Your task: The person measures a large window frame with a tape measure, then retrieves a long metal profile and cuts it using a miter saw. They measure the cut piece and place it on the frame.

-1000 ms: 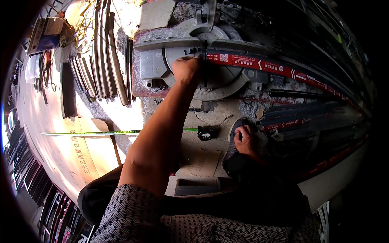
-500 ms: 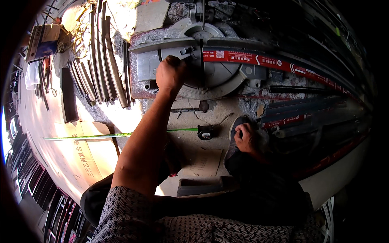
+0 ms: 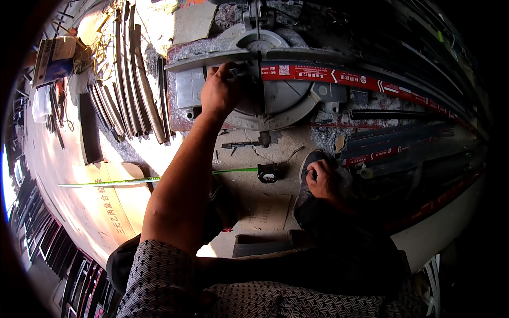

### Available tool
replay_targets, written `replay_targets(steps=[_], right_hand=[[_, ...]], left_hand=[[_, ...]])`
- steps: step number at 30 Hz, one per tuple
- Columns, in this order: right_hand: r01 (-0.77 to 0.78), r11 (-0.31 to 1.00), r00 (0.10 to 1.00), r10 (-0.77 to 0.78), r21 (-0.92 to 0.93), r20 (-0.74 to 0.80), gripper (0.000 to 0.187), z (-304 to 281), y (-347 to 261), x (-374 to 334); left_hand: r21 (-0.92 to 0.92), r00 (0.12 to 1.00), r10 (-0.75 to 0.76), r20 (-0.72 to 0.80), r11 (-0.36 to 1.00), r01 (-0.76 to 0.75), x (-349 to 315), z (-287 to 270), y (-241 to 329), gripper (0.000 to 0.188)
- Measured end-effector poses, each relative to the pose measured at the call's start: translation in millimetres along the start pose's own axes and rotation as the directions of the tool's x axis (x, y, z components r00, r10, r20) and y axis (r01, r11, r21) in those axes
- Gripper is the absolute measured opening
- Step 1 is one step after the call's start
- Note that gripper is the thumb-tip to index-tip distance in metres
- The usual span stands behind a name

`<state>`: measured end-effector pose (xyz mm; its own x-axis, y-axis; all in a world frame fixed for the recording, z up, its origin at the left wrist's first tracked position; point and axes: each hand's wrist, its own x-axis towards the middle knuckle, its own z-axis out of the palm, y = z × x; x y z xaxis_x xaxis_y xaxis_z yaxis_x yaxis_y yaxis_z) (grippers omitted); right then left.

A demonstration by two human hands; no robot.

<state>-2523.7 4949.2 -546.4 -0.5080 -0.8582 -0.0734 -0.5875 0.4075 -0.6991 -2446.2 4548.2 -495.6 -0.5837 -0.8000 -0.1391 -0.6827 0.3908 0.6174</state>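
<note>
My left hand point(image 3: 219, 94) reaches over the left part of the grey mitre saw's round table point(image 3: 286, 100), close to the fence point(image 3: 212, 59). Its fingers are bent and closed at a small dark part in shadow, which I cannot make out. Beside the dark blade slot lies the end of a long profile bar with red printed film point(image 3: 339, 77), running off to the right along the fence. My right hand point(image 3: 321, 179) is closed in a loose fist by my dark shoe point(image 3: 306, 186), with nothing seen in it.
A tape measure point(image 3: 267, 173) lies on the floor, its green blade point(image 3: 127, 181) pulled out leftward over cardboard point(image 3: 119, 204). Several dark strips point(image 3: 124, 79) lie at the far left, near a box point(image 3: 55, 55). More profiles point(image 3: 397, 140) are stacked at the right.
My left hand has shifted slightly up and left, its fingers now showing nearer the fence. My right hand stays by the shoe. The whole view has moved a little.
</note>
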Motion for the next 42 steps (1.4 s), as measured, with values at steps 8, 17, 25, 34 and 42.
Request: replay_targets(steps=[8, 17, 25, 34, 42], right_hand=[[0.018, 1.000, 1.000, -0.018, 0.003, 0.016, 0.006, -7, -7, 4], [-0.021, 1.000, 1.000, 0.021, 0.008, 0.003, 0.008, -8, -10, 7], [-0.096, 0.994, 0.994, 0.093, 0.060, 0.048, 0.010, -16, -21, 22], [-0.627, 0.327, 0.776, 0.345, 0.707, 0.528, 0.033, -20, -41, 65], [-0.778, 0.055, 0.624, 0.181, 0.626, 0.760, 0.031, -38, -38, 44]], left_hand=[[0.057, 0.996, 0.090, 0.015, 0.994, -0.091, -13, 1, -5, 0.021], [0.147, 0.996, 0.079, 0.033, 0.986, -0.083, -53, 9, 5, 0.024], [-0.021, 0.995, 0.097, 0.023, 0.995, -0.097, -68, 18, 16, 0.016], [-0.234, 0.965, 0.095, 0.245, 0.971, -0.036, -161, 58, 54, 0.015], [-0.228, 0.860, 0.248, 0.446, 0.961, -0.159, -206, 68, 76, 0.037]])
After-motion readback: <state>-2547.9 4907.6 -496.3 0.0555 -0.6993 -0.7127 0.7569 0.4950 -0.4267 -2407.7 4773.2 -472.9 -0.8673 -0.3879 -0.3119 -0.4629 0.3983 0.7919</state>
